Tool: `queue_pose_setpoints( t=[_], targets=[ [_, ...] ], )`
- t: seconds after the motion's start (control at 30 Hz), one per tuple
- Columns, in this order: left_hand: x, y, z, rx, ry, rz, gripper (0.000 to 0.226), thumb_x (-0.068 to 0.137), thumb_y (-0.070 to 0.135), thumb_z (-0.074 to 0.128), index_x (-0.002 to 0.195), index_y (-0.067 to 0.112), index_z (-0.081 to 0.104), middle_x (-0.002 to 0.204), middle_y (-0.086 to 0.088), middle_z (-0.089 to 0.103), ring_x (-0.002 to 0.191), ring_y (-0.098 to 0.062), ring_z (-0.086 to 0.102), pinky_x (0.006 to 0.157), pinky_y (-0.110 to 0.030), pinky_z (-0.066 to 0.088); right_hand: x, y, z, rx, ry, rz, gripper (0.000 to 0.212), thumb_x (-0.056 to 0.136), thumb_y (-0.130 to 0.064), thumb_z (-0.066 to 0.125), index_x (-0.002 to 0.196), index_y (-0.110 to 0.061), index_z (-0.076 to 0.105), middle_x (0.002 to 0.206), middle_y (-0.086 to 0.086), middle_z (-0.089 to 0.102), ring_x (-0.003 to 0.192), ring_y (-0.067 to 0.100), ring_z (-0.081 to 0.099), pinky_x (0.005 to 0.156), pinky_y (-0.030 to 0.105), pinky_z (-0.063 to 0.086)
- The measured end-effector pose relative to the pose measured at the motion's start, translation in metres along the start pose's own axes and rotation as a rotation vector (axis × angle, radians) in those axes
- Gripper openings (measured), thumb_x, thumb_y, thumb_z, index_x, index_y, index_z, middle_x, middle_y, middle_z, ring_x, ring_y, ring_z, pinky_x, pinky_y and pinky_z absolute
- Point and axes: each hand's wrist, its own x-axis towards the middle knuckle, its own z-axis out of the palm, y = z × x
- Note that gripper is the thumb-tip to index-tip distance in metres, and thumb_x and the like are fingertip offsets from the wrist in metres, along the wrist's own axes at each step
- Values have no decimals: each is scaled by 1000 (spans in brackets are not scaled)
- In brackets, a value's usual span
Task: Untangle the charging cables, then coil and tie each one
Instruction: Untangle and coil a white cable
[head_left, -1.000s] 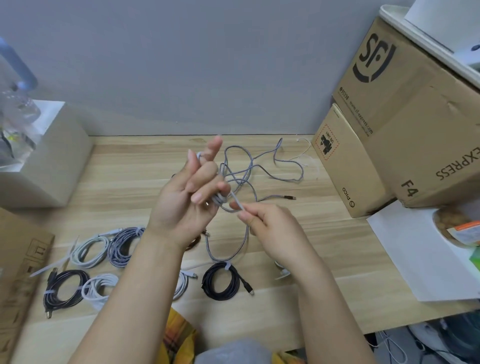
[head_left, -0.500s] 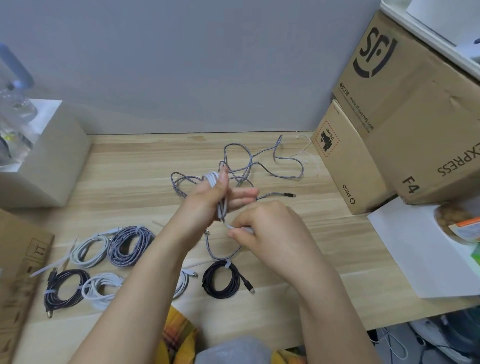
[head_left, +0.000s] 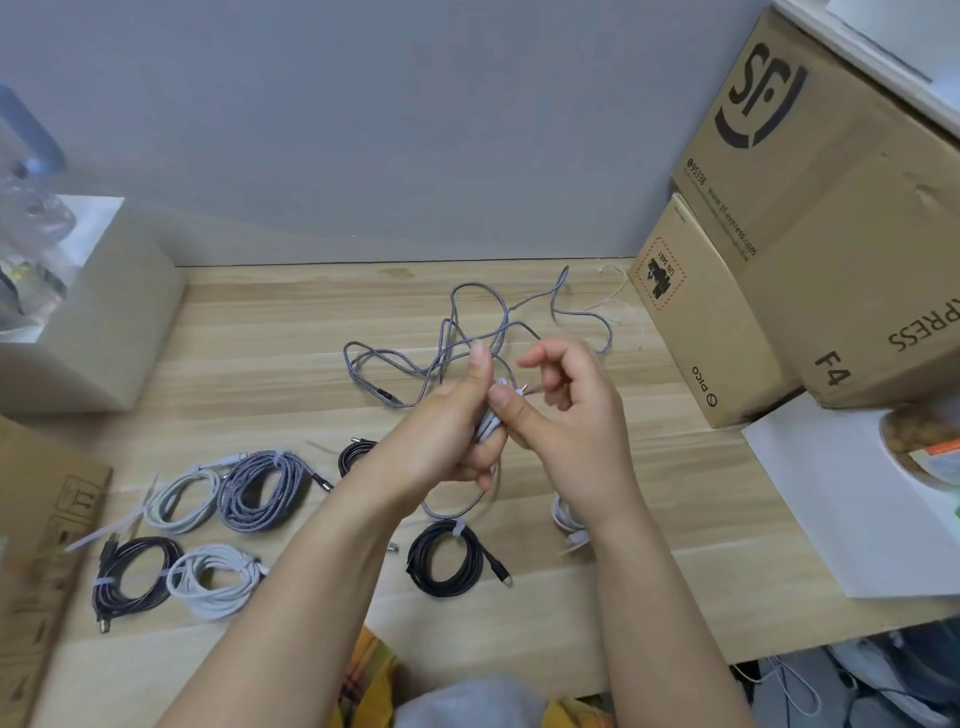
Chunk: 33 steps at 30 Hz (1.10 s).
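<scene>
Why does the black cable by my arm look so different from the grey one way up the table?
The black cable is wound into a neat ring; the grey cable sprawls in loose loops. The black cable has a white tie round it; the grey cable shows none. Both lie on the wooden table.

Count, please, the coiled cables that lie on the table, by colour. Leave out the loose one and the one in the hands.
Black coils: 3 (one partly hidden)
White coils: 3 (one partly hidden)
Grey braided coil: 1
Total: 7
</scene>
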Motion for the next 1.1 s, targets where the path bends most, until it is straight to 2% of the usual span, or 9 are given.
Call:
queue_pose_setpoints(
  t=[0.1, 0.2, 0.33, 0.53, 0.63, 0.73, 0.83, 1.0, 1.1],
  targets=[
    [0, 4, -2, -21, -145, -37, 75, 83, 65, 12, 63, 7, 56, 37, 6, 20, 32, -8, 20, 50, -25, 43, 3, 5, -10, 94, -223, 46, 38, 67, -47, 67, 102, -37, 58, 86, -13, 59, 80, 1, 57, 77, 17, 39],
    [4, 4, -3, -144, -338, -64, 75, 78, 67, 13, 58, 6, 52, 32, 7, 18, 29, -7, 13, 47, -24, 40, 1, -2, -12, 345, -514, 147, 16, 84, -35, 59, 91, -20, 62, 52, -1, 53, 47, 21, 63, 56, 26, 48],
    [16, 4, 8, -223, -26, -139, 71, 91, 63, 18, 51, 12, 47, 29, 5, 28, 32, -14, 25, 46, -25, 45, 7, 3, 2, 3, -233, 163, 56, 71, -66, 49, 60, -12, 49, 49, 4, 57, 46, 27, 59, 59, 49, 51],
    [48, -7, 20, -141, 434, -87, 53, 96, 28, 35, 45, 16, 45, 40, -2, 42, 33, -16, 34, 44, -22, 33, 12, 16, 18, -517, 141, 40, 53, 71, -72, 23, 52, -23, 21, 43, -3, 29, 53, 27, 33, 46, 33, 23],
    [58, -11, 23, -179, 322, -49, 51, 97, 21, 35, 47, 18, 45, 38, 3, 33, 33, -11, 26, 40, -18, 24, 25, 27, 15, -442, 256, 103, 53, 75, -67, 32, 50, -22, 23, 40, -3, 29, 48, 22, 31, 45, 33, 22],
    [69, -15, 23, -144, 121, -28, 48, 102, 32, 29, 62, 12, 46, 44, 1, 41, 40, -13, 38, 51, -23, 37, 40, 46, 8, -106, 308, 250, 53, 76, -66, 40, 50, -19, 44, 40, -4, 48, 45, 24, 50, 51, 43, 45],
    [81, -22, 20, -181, 17, 23, 47, 101, 36, 31, 65, 12, 48, 51, 0, 47, 48, -14, 45, 57, -18, 42, 55, 53, 4, -26, 279, 288, 47, 75, -67, 38, 50, -27, 49, 41, -4, 51, 44, 32, 53, 51, 52, 49],
    [109, -30, 12, -374, -134, 93, 31, 93, 33, 32, 71, 14, 43, 54, 4, 35, 55, -15, 36, 62, -18, 37, 89, 64, -4, 282, 39, 311, 47, 97, -33, 48, 54, -14, 44, 38, -3, 46, 28, 16, 47, 34, 16, 35],
    [129, -31, 12, -398, -83, 77, 28, 96, 29, 33, 73, 14, 38, 54, 8, 29, 53, -11, 29, 58, -20, 28, 120, 79, -14, 84, -178, 185, 44, 88, -53, 44, 60, -20, 54, 53, -1, 57, 50, 11, 57, 46, 23, 44]
  ],
)
